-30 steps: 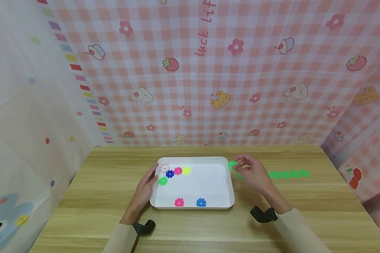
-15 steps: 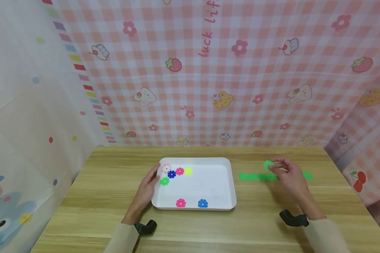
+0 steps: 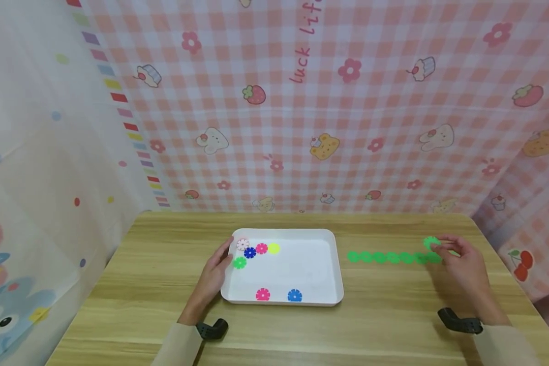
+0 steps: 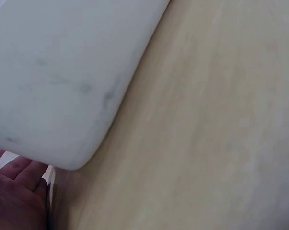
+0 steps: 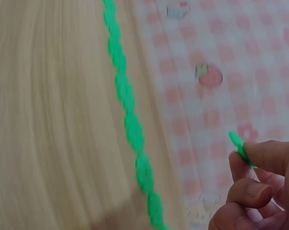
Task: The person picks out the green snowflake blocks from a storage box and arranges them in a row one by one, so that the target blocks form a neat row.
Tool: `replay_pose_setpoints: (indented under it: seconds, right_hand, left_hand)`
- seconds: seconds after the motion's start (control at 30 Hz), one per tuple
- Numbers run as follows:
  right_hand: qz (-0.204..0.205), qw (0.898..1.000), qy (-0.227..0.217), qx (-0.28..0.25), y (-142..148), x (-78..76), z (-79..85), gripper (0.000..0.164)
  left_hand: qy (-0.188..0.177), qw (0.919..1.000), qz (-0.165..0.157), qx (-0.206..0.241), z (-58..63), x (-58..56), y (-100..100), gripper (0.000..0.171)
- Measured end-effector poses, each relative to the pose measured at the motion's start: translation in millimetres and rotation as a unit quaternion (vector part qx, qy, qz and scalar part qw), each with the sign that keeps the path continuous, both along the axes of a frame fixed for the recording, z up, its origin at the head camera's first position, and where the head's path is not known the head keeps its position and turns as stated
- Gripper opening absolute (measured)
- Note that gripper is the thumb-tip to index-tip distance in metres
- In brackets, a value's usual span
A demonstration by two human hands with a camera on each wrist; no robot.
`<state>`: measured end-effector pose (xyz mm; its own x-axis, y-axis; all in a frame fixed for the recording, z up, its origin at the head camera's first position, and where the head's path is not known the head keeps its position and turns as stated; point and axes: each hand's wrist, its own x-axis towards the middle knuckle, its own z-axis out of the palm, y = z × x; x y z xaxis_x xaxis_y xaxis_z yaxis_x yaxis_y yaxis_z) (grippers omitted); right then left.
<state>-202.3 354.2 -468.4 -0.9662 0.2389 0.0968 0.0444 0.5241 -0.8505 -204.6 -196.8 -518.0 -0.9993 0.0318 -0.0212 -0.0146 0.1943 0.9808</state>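
My left hand rests against the left side of the white tray, its fingers fairly straight along the wall. In the left wrist view, fingers show beside the tray's outer corner. Over the right end of a chain of green interlocking discs, my right hand pinches a single green interlocking disc between thumb and forefinger. The right wrist view shows this disc edge-on, apart from the chain. The chain lies in a straight row on the table.
Inside the tray are loose notched discs: white, dark blue, pink, yellow and green. Another pink and a blue disc stand by its near wall. Behind the wooden table hangs a checked cloth.
Holding the green disc, my right hand has moved right along the chain, from beside the tray to the chain's far right end. My left hand has stayed at the tray.
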Motion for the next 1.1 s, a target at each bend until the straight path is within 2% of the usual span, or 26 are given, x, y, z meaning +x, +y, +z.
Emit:
replay_pose_setpoints:
  seconds: [0.27,0.47,0.7,0.93,1.1]
  right_hand:
    - [-0.048,0.997,-0.037,-0.057,33.0,0.0,-10.5,0.010]
    - [-0.096,0.994,-0.047,-0.034,53.5,0.6,-22.2,0.006]
    - [-0.155,0.983,-0.065,-0.067,65.4,-1.1,-35.7,0.014]
    - [-0.176,0.982,-0.058,-0.027,65.5,-8.6,-44.3,0.012]
    - [-0.188,0.980,-0.068,-0.008,63.7,-12.0,-45.6,0.004]
  left_hand:
    - [-0.004,1.0000,0.006,-0.006,0.3,-0.1,0.8,0.049]
    - [-0.001,1.0000,0.004,-0.009,-0.5,-0.3,0.5,0.049]
    - [-0.002,1.0000,0.005,-0.007,-0.2,0.2,0.3,0.049]
    - [-0.004,0.9999,0.008,-0.007,-1.0,-0.4,0.2,0.049]
    - [-0.001,1.0000,0.005,-0.006,-0.6,0.1,0.3,0.049]
